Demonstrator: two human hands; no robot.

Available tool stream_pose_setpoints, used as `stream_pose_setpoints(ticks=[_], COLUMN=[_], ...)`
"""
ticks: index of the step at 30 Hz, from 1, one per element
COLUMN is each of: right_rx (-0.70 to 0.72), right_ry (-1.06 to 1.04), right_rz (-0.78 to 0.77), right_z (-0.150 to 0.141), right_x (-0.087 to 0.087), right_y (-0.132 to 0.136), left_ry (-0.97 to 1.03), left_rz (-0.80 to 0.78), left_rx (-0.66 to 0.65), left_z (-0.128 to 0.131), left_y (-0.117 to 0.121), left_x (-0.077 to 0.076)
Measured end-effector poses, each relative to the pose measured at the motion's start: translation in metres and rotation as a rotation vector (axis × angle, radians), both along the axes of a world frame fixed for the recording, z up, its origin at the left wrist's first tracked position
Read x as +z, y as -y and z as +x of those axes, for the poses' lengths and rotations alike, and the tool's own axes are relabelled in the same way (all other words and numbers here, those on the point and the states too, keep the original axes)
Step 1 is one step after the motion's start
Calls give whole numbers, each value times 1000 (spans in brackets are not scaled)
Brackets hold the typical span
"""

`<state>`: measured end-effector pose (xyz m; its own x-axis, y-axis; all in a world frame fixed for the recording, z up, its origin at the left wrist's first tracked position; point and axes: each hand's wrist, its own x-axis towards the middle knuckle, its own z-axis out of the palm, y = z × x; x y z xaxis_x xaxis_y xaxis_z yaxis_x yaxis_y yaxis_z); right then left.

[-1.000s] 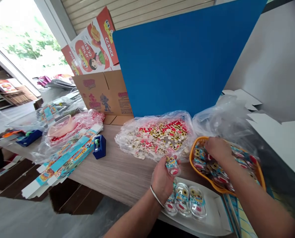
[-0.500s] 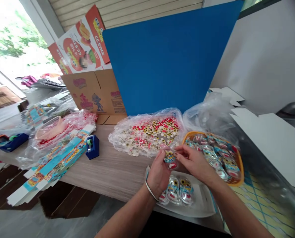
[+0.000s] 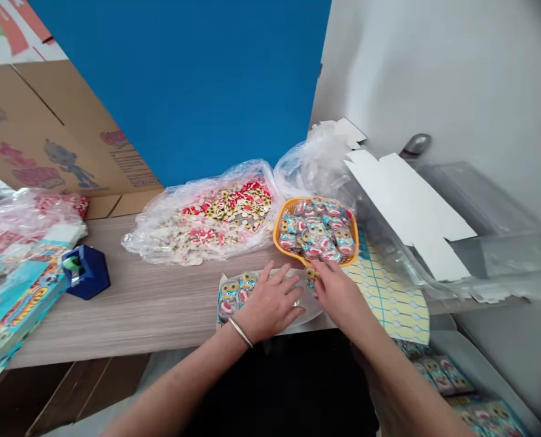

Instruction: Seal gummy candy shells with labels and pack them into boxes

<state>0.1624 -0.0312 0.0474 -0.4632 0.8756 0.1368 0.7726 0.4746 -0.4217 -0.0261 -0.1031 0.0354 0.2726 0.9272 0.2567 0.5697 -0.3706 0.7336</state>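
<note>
My left hand lies with fingers spread over a shallow white tray, touching or just above the packs in it. Clear plastic candy packs with eyes and a red mouth stand side by side at the tray's left end; my hand hides part of the row. My right hand pinches a similar candy pack at the tray's right side. Just behind sits an orange basket heaped with more such packs. Left of the basket, an open plastic bag holds loose red, white and yellow-brown candy pieces.
At left stand a blue tape dispenser and flattened printed cartons. A blue board and a cardboard box rise behind. White card pieces lie at right. Below right, a box holds more packs.
My view has swung right and down. The pack held up in my left hand is gone from it; that hand now spreads over the tray. My right hand has come down to the tray's right side with a pack.
</note>
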Motion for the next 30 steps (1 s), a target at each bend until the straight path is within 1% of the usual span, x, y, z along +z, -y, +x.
stream_pose_setpoints(ticks=[2, 5, 7, 9, 11, 13, 16, 19, 22, 26, 30], right_rx=[-50, -89, -104, -111, -113, -113, -109, -82, -63, -52, 55], right_ry=[148, 270, 316, 350, 357, 368, 430, 485, 529, 590, 624], right_rz=[-1, 11, 22, 10, -1, 5, 0, -14, -7, 12, -7], right_z=[-9, -23, -29, -33, -37, -40, -42, -43, -43, -42, -37], right_x=[-8, -9, -7, -6, -11, -19, -32, -37, -31, -15, -6], right_y=[12, 25, 30, 33, 34, 33, 28, 26, 29, 41, 47], left_ry=[-156, -334, -390, -401, -403, -451, -605, -726, -770, -773, -762], left_rz=[12, 9, 8, 9, 13, 25, 61, 92, 117, 125, 119], left_rx=[-8, -28, -41, -42, -38, -33, -32, -35, -27, -15, -17], left_z=[1, -1, -3, -5, -6, -6, -4, -4, -4, -4, -4], left_y=[-1, -1, -1, 0, 0, 0, 0, -1, -1, -1, -1], left_x=[-6, -10, -11, -11, -13, -16, -20, -22, -23, -23, -21])
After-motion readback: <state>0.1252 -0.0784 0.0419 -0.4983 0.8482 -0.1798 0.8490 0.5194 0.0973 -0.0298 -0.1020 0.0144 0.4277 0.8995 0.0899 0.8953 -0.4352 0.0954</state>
